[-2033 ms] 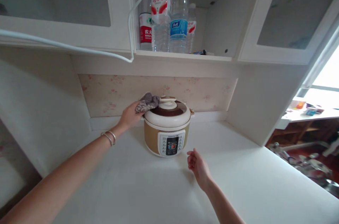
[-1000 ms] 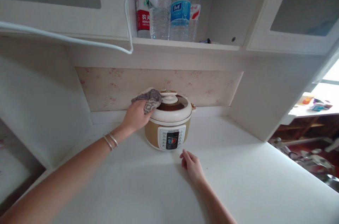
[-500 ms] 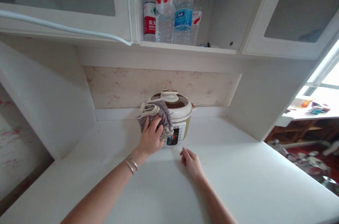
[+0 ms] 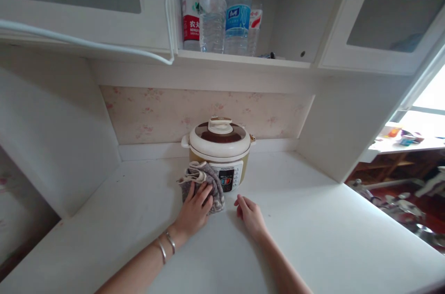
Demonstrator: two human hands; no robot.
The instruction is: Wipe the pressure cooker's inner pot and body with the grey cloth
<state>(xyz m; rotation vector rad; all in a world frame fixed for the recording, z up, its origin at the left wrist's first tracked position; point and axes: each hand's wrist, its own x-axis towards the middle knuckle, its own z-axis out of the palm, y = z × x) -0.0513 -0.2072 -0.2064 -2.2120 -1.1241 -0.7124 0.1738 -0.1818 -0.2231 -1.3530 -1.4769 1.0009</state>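
An electric pressure cooker [image 4: 222,146] with a cream body, brown-topped lid and front control panel stands at the back of the white counter. My left hand [image 4: 195,206] presses a folded grey-brown cloth [image 4: 214,187] with pale edging against the cooker's lower left front, fingers over the cloth. Part of the cooker's front is hidden behind the cloth. My right hand [image 4: 251,215] rests on the counter just in front of the cooker, apart from it, with its fingers curled in and nothing visible in them.
Several plastic bottles [image 4: 212,11] stand in the open cupboard above. A white cable [image 4: 104,46] hangs across the cupboard's left side. White panels [image 4: 347,118] bound the counter at left and right. Beyond the right panel are a window and metal pots [image 4: 399,208].
My left hand has moved down with the cloth, from the cooker's lid edge to its lower front, uncovering the lid's left side. My right hand has stayed nearly still. The view has shifted slightly.
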